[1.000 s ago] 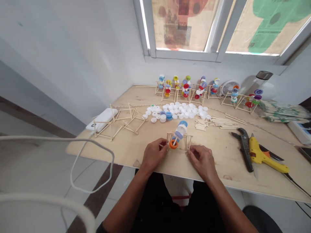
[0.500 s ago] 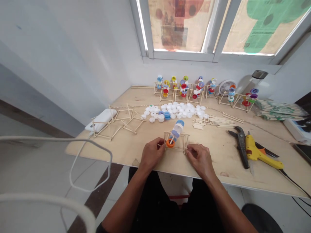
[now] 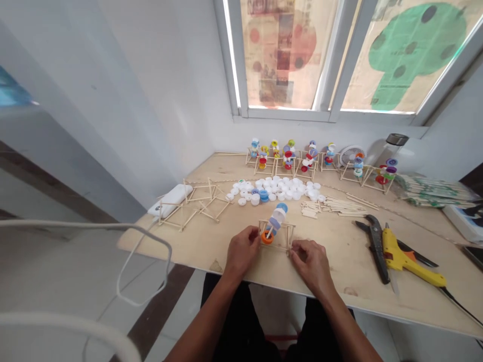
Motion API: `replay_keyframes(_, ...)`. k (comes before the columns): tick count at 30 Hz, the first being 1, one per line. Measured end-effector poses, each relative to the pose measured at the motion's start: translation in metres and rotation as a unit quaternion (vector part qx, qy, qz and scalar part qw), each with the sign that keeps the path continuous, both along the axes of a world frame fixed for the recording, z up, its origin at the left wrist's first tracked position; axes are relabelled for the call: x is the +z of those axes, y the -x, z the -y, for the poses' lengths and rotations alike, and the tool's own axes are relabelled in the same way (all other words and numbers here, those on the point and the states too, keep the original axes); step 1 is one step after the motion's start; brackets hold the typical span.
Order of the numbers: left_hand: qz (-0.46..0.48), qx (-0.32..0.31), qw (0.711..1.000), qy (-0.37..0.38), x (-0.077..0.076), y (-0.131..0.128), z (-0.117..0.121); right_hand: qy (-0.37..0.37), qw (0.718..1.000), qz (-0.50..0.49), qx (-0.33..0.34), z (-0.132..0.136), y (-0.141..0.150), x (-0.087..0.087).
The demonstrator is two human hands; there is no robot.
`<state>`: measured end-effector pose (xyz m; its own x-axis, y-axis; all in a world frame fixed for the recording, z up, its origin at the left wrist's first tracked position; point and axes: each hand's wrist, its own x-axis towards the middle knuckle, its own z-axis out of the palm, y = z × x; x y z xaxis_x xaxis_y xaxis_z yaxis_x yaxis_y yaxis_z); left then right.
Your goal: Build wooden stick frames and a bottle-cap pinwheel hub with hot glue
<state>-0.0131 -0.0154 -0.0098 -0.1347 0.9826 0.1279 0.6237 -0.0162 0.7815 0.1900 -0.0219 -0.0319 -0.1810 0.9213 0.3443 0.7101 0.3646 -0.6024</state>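
Fingers of the left hand (image 3: 243,252) and right hand (image 3: 311,264) pinch narrowly at both ends of the frame (image 3: 277,247) between them, which looks light, stiff and fragile, best held low by its corner joints.

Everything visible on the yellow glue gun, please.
The glue gun has a yellow body, an orange trigger and a small tip, and looks like plastic. It lies on its side on the wooden table, right of the right hand, tip toward the window side, beside the black-handled pliers. A black cord leaves the handle end. No hand touches it.
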Motion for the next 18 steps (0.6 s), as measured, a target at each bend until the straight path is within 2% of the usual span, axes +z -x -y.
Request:
replay_keyframes(8,0.041,0.002,0.999,-0.009,0.0018,-0.0020,-0.0014,0.002,1.000,-0.007,-0.006,0.0010,-0.0003,-0.0034)
replay_keyframes(18,0.072,-0.018,0.997,0.007,0.0034,-0.0038,0.0025,0.004,1.000,0.015,-0.015,0.0025,0.0039,0.0033)
